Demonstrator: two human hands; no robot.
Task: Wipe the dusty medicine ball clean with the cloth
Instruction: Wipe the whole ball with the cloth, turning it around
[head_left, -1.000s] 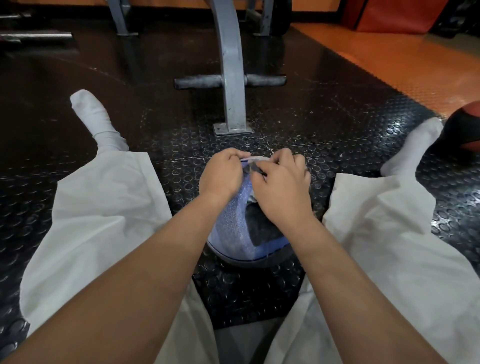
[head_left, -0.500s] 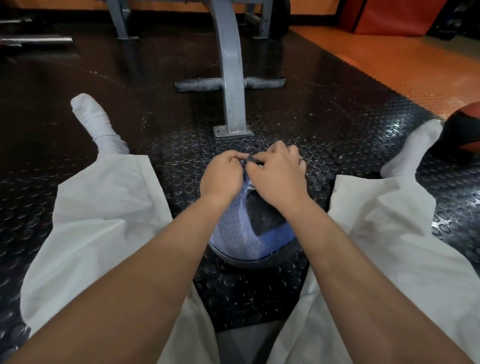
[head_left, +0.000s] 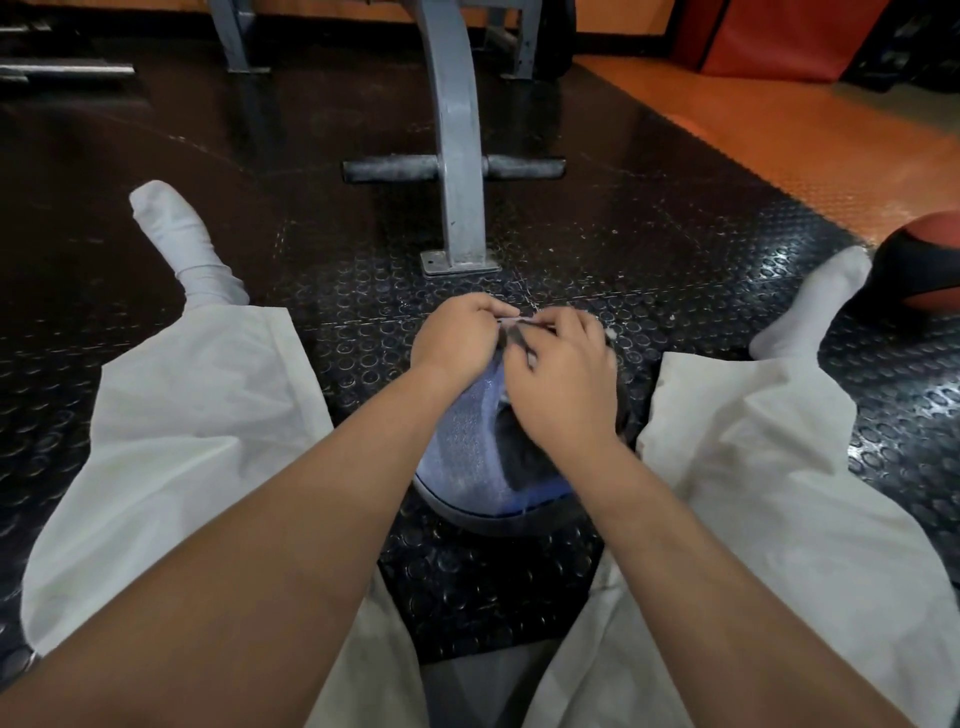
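A blue and black medicine ball (head_left: 467, 441) sits on the floor between my spread legs. Its left blue panel carries a pale dusty film. My left hand (head_left: 457, 338) and my right hand (head_left: 563, 384) meet at the top of the ball with curled fingers. Between them they pinch a small pale cloth (head_left: 511, 323), of which only a thin edge shows. My right hand covers the ball's upper right side.
A grey machine post (head_left: 457, 156) with a crossbar stands bolted to the studded black mat just beyond the ball. A second, red and black ball (head_left: 919, 265) lies by my right foot (head_left: 810, 306). My left foot (head_left: 176, 234) points away. Orange flooring runs along the far right.
My hands have drawn closer together on top of the ball, and the right fingers have shifted a little. The ball has stayed in place.
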